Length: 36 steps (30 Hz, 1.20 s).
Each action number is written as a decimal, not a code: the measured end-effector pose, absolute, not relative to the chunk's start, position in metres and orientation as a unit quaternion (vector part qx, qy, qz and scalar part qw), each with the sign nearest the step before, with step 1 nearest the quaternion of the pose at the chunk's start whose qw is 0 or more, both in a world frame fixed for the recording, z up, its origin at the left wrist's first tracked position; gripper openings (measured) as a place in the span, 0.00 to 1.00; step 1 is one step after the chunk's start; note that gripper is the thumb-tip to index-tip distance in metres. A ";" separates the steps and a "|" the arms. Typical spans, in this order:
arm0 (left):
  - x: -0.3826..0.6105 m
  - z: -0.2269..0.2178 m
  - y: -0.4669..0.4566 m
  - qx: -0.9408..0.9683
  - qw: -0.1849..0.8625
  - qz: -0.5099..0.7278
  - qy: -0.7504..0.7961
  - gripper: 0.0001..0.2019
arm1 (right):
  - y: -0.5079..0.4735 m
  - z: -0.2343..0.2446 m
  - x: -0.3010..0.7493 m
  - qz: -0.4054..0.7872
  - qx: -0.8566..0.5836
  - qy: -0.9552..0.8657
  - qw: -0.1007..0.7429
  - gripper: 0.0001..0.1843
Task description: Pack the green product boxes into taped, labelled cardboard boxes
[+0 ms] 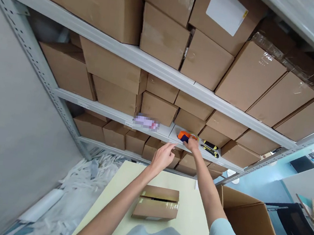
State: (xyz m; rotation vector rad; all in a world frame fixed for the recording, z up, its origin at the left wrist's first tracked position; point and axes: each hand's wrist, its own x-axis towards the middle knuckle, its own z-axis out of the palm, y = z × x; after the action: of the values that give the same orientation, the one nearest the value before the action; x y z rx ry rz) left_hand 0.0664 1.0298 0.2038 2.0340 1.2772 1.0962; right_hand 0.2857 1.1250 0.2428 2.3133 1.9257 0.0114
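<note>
On the shelf ledge in front of me, my right hand (pixel 192 142) is closed around an orange and dark-blue tape dispenser (pixel 183 136). Just to its right lie two black-and-yellow utility knives (pixel 209 151). My left hand (pixel 164 156) hangs in the air above the table's far edge, fingers loosely bent and apart, with nothing in it. Below both arms, a small cardboard box (pixel 156 208) sits on the pale table (pixel 190 214). Its top flaps do not quite meet, leaving a dark gap, and shiny tape shows along the near flap.
A metal shelf rack (pixel 206 95) packed with cardboard boxes (pixel 158 108) rises ahead. White paper scraps (pixel 87 185) cover the floor at left beside the wall. A large open carton (pixel 246 229) stands right of the table, with a black chair (pixel 299 226) beyond it.
</note>
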 end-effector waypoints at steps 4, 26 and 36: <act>0.060 0.189 1.018 0.732 0.274 0.393 0.484 0.31 | 1.126 0.242 0.290 -0.001 0.766 0.639 0.069 0.28; 0.000 0.084 0.870 0.618 0.403 0.428 0.522 0.21 | 0.854 0.115 0.256 -0.121 0.644 0.755 0.018 0.30; -0.005 0.100 0.864 0.655 0.346 0.496 0.453 0.12 | 0.825 0.118 0.259 -0.079 0.590 0.804 -0.005 0.23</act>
State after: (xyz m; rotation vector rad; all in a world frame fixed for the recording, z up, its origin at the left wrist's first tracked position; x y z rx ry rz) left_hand -0.0045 0.8640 0.1004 1.6993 1.1769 1.2878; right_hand 0.2590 0.8253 0.1175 1.8593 2.5327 -0.2498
